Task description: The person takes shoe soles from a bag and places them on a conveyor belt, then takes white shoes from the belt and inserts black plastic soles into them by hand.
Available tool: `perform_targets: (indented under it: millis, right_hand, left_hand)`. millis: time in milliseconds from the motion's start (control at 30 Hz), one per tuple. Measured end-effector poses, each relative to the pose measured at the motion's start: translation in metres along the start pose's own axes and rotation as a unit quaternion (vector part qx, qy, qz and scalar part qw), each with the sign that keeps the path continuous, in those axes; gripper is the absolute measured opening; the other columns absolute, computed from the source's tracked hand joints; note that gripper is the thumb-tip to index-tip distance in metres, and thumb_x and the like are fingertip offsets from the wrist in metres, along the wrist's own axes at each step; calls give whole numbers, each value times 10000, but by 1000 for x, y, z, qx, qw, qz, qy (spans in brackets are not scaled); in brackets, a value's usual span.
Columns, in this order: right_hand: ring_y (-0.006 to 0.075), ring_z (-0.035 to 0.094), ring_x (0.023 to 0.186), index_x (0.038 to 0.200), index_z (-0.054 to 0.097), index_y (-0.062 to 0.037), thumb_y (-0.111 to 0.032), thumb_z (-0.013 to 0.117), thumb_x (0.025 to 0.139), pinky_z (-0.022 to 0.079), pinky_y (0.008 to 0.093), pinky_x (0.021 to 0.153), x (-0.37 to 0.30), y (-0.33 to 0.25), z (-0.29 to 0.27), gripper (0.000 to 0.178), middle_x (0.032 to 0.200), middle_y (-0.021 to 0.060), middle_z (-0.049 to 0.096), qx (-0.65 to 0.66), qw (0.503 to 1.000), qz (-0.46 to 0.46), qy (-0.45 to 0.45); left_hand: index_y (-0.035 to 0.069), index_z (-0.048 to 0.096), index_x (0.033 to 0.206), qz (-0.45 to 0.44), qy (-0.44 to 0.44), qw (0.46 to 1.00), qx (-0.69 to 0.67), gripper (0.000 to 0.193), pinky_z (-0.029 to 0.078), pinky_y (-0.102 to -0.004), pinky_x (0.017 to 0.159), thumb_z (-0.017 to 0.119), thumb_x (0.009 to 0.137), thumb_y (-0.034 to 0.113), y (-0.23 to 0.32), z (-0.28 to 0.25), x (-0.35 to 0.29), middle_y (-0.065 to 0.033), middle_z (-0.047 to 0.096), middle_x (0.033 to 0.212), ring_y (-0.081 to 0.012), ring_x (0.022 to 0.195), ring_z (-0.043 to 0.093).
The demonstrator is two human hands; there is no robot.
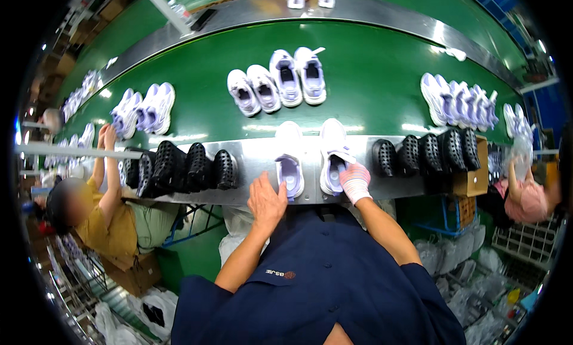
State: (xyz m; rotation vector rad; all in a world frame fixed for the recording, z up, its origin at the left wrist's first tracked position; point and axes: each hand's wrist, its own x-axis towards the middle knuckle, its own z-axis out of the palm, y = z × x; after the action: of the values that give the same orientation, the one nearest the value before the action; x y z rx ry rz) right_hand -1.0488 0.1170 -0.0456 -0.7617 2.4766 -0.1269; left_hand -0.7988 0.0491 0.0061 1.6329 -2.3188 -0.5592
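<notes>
Two white sneakers with lilac linings stand side by side on the steel ledge in front of me, toes pointing away. My left hand (267, 199), bare, is beside the left sneaker (290, 143), its fingers stretched and apart, the thumb near the heel. In a striped knit glove, my right hand (357, 183) closes on the collar of the right sneaker (332, 137). Its fingertips are partly hidden at the shoe's opening, where a white strap lies across.
Black perforated shoe lasts flank the sneakers, left (195, 169) and right (428, 153). More sneakers (285, 79) stand on the green conveyor belt (370, 64). One co-worker (107, 222) sits at left, another (528, 196) at right. A cardboard box (474, 178) stands by the right lasts.
</notes>
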Motion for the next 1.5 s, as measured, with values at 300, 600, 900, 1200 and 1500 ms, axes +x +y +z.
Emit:
perform_targets:
  millis: [300, 600, 900, 1200, 1500]
  right_hand:
    - [446, 674, 1006, 1086, 728, -45, -450, 664, 882, 541, 492, 879, 6, 19, 3, 458, 1007, 274, 705, -17, 996, -88, 31]
    - [267, 711, 780, 1104, 702, -1, -267, 741, 906, 549, 372, 739, -67, 53, -65, 334, 886, 177, 742, 159, 975, -157, -9]
    - [120, 687, 775, 1102, 702, 24, -165, 722, 937, 543, 301, 717, -107, -32, -84, 252, 854, 123, 743, 254, 936, -223, -100]
    - [178, 640, 1117, 1523, 358, 39, -434, 685, 979, 543, 333, 911, -124, -99, -84, 791, 1344, 184, 589, 557, 753, -215, -276]
    - [85, 583, 662, 1218, 631, -31, -280, 625, 880, 420, 218, 508, -116, -40, -98, 420, 933, 14, 669, 530, 759, -83, -369]
  left_hand:
    - [-13, 587, 1333, 32, -57, 981, -184, 491, 506, -500, 846, 704, 883, 141, 17, 82, 22, -259, 631, 1012, -431, 947, 611]
    - [16, 666, 1046, 12, 345, 938, 32, 159, 478, -456, 884, 683, 905, 86, -70, -130, 38, -158, 640, 1029, -349, 990, 589]
    - [41, 660, 1171, -68, 324, 925, 188, 422, 437, -477, 964, 801, 833, 251, -153, -180, 57, -93, 676, 1167, -325, 1149, 579]
    - [-13, 646, 1107, 257, 233, 933, -95, 465, 494, -446, 949, 842, 697, 86, 20, -138, 38, -156, 650, 1112, -355, 1075, 602]
    - [-7, 642, 1240, 87, -62, 891, -440, 444, 516, -364, 891, 765, 877, 218, 50, -49, 42, -152, 656, 1164, -272, 1102, 615]
